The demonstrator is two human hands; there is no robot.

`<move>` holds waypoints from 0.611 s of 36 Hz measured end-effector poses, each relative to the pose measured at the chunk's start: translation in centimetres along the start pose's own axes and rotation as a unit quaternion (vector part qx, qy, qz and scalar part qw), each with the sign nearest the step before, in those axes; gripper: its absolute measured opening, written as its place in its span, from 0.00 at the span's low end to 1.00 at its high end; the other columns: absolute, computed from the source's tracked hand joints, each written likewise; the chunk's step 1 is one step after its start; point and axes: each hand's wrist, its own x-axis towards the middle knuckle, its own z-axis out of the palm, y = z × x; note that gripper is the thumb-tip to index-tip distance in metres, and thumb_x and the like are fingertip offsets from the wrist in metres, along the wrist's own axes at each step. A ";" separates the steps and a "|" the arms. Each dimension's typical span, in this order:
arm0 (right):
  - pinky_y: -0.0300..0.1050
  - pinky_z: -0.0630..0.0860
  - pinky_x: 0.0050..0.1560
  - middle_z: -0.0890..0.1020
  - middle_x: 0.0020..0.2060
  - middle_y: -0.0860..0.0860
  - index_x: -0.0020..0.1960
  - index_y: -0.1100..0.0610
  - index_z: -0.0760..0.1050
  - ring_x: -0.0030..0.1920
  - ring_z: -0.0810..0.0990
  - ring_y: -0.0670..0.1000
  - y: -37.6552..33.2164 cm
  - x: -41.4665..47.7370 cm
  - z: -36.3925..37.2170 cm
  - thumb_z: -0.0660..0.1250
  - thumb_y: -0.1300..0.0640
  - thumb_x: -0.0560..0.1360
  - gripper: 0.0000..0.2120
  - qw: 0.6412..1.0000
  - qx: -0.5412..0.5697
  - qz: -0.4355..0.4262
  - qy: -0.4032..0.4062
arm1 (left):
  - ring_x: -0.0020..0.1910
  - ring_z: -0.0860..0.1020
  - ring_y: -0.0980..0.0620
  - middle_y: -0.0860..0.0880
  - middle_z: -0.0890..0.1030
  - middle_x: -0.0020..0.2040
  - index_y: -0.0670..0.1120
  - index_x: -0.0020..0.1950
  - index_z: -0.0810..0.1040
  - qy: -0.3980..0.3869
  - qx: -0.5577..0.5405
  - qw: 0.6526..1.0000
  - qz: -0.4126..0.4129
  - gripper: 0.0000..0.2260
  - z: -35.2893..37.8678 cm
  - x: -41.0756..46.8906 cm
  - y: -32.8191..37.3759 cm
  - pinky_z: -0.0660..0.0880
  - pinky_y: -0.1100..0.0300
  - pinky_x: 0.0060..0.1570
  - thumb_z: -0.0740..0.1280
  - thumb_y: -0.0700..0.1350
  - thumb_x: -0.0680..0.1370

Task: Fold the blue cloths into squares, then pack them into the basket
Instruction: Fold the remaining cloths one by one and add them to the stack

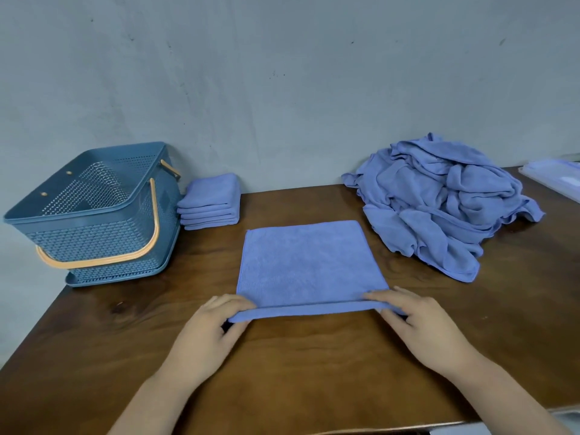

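A blue cloth (pixel 309 265) lies flat in the middle of the wooden table (pixel 314 356). My left hand (pixel 210 331) pinches its near left corner and my right hand (pixel 420 324) pinches its near right corner, so the near edge is lifted a little off the table. A stack of several folded blue cloths (pixel 210 202) sits at the back, just right of the blue perforated basket (pixel 91 215) with orange handles. The basket stands at the table's left rear and looks empty. A heap of unfolded blue cloths (pixel 445 202) is piled at the right rear.
A pale plastic tray or lid (pixel 555 180) lies at the far right edge of the table. A grey wall runs right behind the table. The table's left edge slants close to the basket, and its front edge is just below my forearms.
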 end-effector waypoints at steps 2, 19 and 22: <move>0.41 0.76 0.66 0.85 0.55 0.33 0.61 0.36 0.83 0.61 0.82 0.39 -0.6 -0.2 -0.1 0.71 0.53 0.82 0.13 0.999 0.026 0.013 0.015 | 0.63 0.79 0.57 0.65 0.83 0.59 0.65 0.57 0.83 -0.004 -0.050 0.998 -0.023 0.13 -0.5 -0.2 0.3 0.72 0.61 0.63 0.72 0.45 0.82; 0.45 0.80 0.62 0.88 0.53 0.44 0.56 0.49 0.88 0.58 0.86 0.46 -3.0 -0.7 -1.6 0.74 0.57 0.78 0.09 0.973 0.216 0.073 0.048 | 0.58 0.81 0.47 0.51 0.86 0.54 0.55 0.53 0.88 0.018 -0.188 0.981 -0.048 0.06 -1.4 -0.6 2.0 0.74 0.58 0.61 0.72 0.46 0.82; 0.39 0.80 0.59 0.89 0.52 0.47 0.55 0.52 0.88 0.57 0.86 0.47 -3.6 0.4 -1.8 0.72 0.58 0.79 0.08 0.963 0.251 0.067 0.066 | 0.53 0.82 0.47 0.47 0.85 0.51 0.47 0.54 0.87 0.032 -0.224 0.973 -0.035 0.08 -1.7 0.2 2.2 0.75 0.58 0.57 0.70 0.49 0.83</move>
